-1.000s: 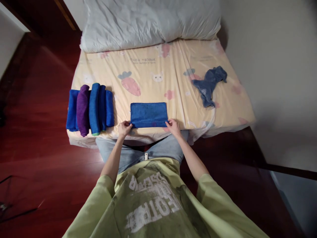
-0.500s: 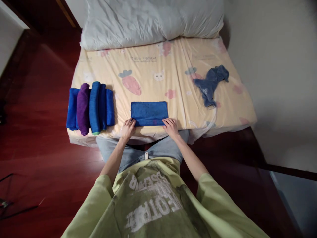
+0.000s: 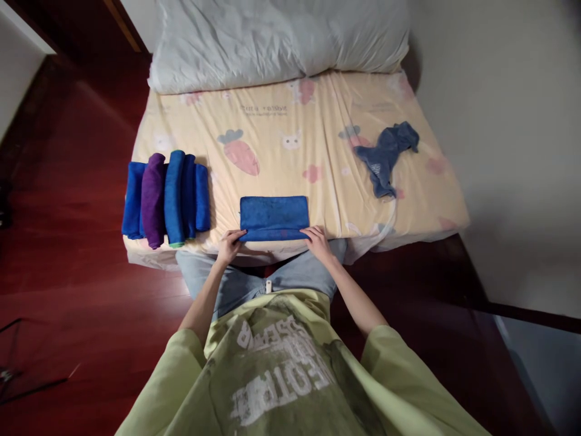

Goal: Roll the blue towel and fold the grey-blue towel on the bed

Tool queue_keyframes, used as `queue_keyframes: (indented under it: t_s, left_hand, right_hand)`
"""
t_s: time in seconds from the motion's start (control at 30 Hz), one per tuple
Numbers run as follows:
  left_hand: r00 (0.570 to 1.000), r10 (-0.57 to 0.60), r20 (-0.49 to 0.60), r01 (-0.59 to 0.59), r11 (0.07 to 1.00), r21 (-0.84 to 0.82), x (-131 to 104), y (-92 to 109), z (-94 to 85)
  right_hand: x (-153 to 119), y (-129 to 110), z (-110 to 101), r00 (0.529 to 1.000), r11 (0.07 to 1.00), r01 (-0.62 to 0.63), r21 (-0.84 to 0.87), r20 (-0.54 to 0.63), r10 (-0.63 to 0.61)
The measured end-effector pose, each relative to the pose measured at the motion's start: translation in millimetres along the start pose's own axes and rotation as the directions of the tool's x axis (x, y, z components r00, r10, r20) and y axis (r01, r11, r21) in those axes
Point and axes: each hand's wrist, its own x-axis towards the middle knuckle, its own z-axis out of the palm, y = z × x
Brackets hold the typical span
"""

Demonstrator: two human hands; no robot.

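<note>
A blue towel [image 3: 274, 213] lies flat near the front edge of the bed, its near edge turned over into a narrow roll. My left hand [image 3: 230, 245] pinches the left end of that roll. At the opposite end, my right hand [image 3: 318, 241] has its fingers closed on the roll too. To the left rest several rolled towels side by side, among them a purple one [image 3: 153, 200] and a lighter blue one [image 3: 175, 197]. A crumpled grey-blue cloth [image 3: 387, 158] lies over on the right.
The bed [image 3: 281, 169] wears a yellow sheet printed with carrots and rabbits. A large pale grey bundle of bedding [image 3: 276, 42] spans its far side. A wall [image 3: 494, 133] rises on the right, and dark red flooring [image 3: 68, 260] shows on the left.
Both hands and the blue towel have shifted slightly toward my body. The rolled towels and the crumpled cloth stay where they were.
</note>
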Motion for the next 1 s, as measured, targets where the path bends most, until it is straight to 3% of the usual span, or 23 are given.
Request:
queue_keyframes:
  t_s: [0.1,0.27,0.47,0.73,1.0]
  left_hand:
    - [0.998,-0.066,0.012,0.067,0.994,-0.082,8,-1,-4.8]
    - [0.976,-0.217,-0.011,0.216,0.975,-0.061,21,-1,-5.9]
    - [0.967,-0.254,-0.006,0.254,0.967,0.007,34,-1,-4.0]
    - [0.954,-0.301,-0.001,0.298,0.943,0.150,43,2,-5.4]
    - [0.930,-0.366,0.042,0.353,0.918,0.182,46,9,-10.6]
  right_hand:
    - [5,7,2,0.997,0.991,-0.072,0.111,-0.032,0.076]
    - [10,19,9,0.967,0.952,-0.230,0.204,-0.062,0.247]
    - [23,26,13,0.905,0.868,-0.398,0.296,-0.027,0.425]
    - [35,22,7,0.880,0.846,-0.450,0.285,-0.023,0.475]
    - [39,18,5,0.872,0.843,-0.466,0.269,-0.022,0.489]
